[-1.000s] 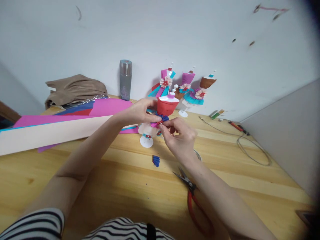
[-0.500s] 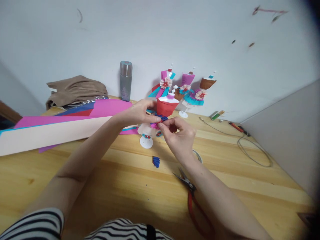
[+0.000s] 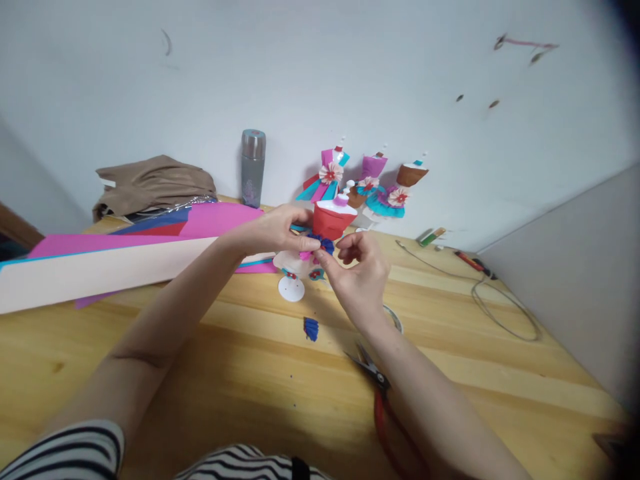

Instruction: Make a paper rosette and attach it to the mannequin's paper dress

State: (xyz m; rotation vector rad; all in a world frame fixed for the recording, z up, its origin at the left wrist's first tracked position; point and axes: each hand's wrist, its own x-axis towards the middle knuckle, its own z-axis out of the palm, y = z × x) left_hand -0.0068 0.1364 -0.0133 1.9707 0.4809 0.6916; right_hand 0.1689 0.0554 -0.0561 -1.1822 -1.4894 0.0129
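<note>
Pinching the dress form (image 3: 334,221) at its waist, my left hand (image 3: 277,230) has its thumb laid on the blue rosette (image 3: 327,246), while its other fingers pass behind the form, their tips hidden from my camera. My right hand (image 3: 360,279) reaches in from between 4 and 5 o'clock, thumb and forefinger parted; the thumb tip is at the rosette's lower edge, and I can't tell whether it touches. The form is straight ahead of me, at the centre of my dial: red bodice uppermost, a pink frill (image 3: 306,256) beside the rosette, a pale skirt (image 3: 290,263) below, then a round white base (image 3: 291,289) at the bottom.

Counting from there, I read a loose blue pleated piece (image 3: 311,329) on the bench (image 3: 225,400) at 6 o'clock and red-handled scissors (image 3: 381,380) at 5, blades parted, points toward 11. A ring (image 3: 395,319), partly covered by my right wrist, lies at 4. Well apart at 3 is a red-and-black tool (image 3: 467,261). Three more dressed forms (image 3: 373,166) are near the wall, from 12 round to 2. I see a grey flask (image 3: 253,175) at 10, brown cloth (image 3: 160,183) between 9 and 10, and coloured sheets (image 3: 125,267) at 9, partly under my left forearm in this view.
</note>
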